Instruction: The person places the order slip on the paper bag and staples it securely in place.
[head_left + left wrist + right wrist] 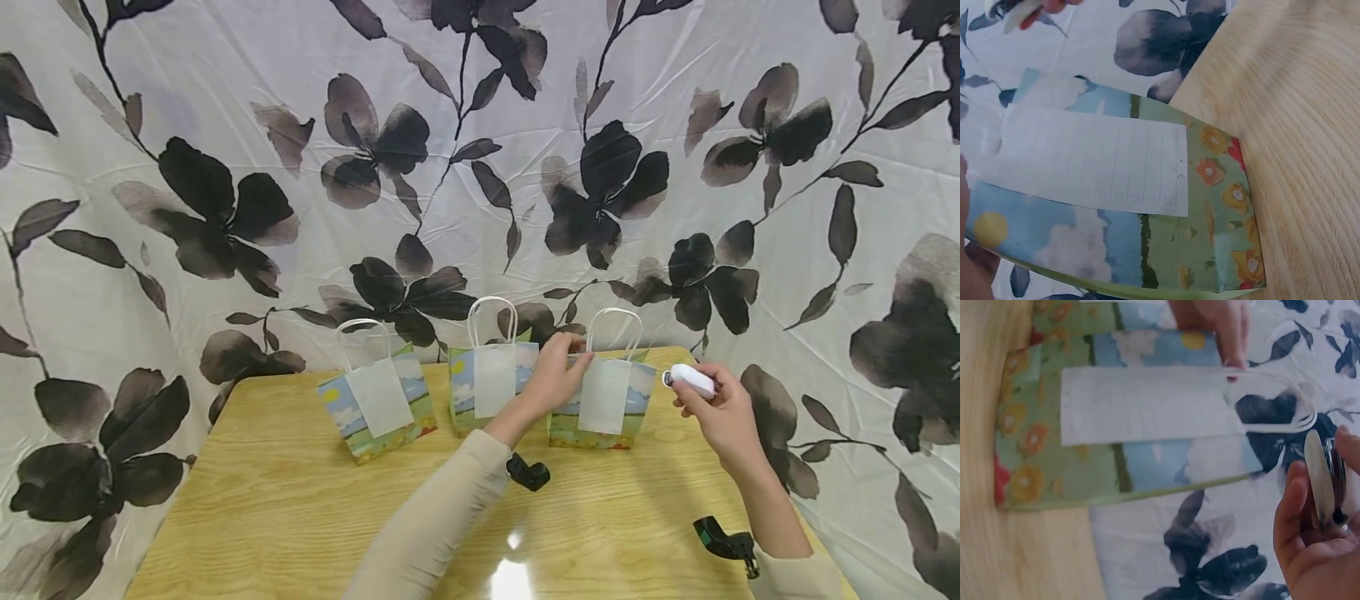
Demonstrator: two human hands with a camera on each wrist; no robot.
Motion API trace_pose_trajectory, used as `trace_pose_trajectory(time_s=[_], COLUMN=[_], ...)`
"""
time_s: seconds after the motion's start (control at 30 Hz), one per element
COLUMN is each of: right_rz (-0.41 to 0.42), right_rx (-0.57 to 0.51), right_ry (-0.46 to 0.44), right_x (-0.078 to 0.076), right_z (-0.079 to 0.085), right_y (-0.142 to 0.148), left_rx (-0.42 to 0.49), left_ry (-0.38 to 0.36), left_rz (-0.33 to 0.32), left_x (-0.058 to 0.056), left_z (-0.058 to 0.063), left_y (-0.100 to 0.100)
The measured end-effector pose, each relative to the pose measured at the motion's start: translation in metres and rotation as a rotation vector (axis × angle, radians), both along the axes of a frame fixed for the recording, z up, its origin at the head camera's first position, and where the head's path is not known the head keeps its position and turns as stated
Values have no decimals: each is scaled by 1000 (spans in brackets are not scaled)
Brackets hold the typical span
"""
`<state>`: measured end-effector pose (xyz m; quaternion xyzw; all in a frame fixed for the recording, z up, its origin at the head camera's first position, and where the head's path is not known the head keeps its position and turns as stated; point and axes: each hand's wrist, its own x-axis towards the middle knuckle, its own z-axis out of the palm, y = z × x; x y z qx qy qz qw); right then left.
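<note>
Three paper gift bags with a painted landscape, white twisted handles and a white paper slip on the front stand on a table. My left hand [557, 371] pinches the top edge of the right-hand bag [564, 421], beside its handle. That bag's paper slip [1091, 159] has printed lines and small boxes in the left wrist view. In my right hand [723, 408] is a small white stapler [690, 381], held to the right of this bag and apart from it. The stapler's metal parts [1338, 481] show between thumb and fingers in the right wrist view.
The middle bag [462, 400] stands close by the left forearm, and the left bag [416, 392] sits tilted further left. Behind the wooden table [285, 500] hangs a white cloth [480, 225] with dark flowers. Black camera mounts [528, 472] are on both wrists.
</note>
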<state>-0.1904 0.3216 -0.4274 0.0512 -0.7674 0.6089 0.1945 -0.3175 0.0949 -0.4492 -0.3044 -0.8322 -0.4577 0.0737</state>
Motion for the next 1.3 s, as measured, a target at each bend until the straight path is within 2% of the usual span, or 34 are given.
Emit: trace_pose_trajectory(time_s=[0.07,0.2,0.27,0.33,0.43,0.53,0.63,0.8,0.97,1.1,1.3], right_rz=[-61,-192,-250,-284,-296,-289,-289,-284,-283,-263,-254], right_rx=[121,355,452,520,567,580,596,605,592,601,596], right_ry=[18,26,30,36,31,12,-8,-53,-110,-156,-213], right_x=[1,5,7,7,4,2,2,6,6,4,0], right_z=[-4,-11,-18,-26,-39,-51,-62,-78,-90,-98,-110], right_y=[2,7,10,13,17,20,23,27,28,31,36], left_rx=[18,-8,-31,-54,-92,-135,-173,-241,-302,-309,-276], left_ry=[80,248,288,297,270,247,210,82,-19,-95,-156], left_rz=[15,23,-2,-38,-87,-114,-136,-166,-161,-140,-119], left_x=[3,16,26,36,50,61,71,84,91,96,102], left_z=[2,9,12,14,11,2,-11,-38,-62,-69,-78], left_y=[-3,-14,-23,-33,-51,-68,-85,-110,-134,-149,-161])
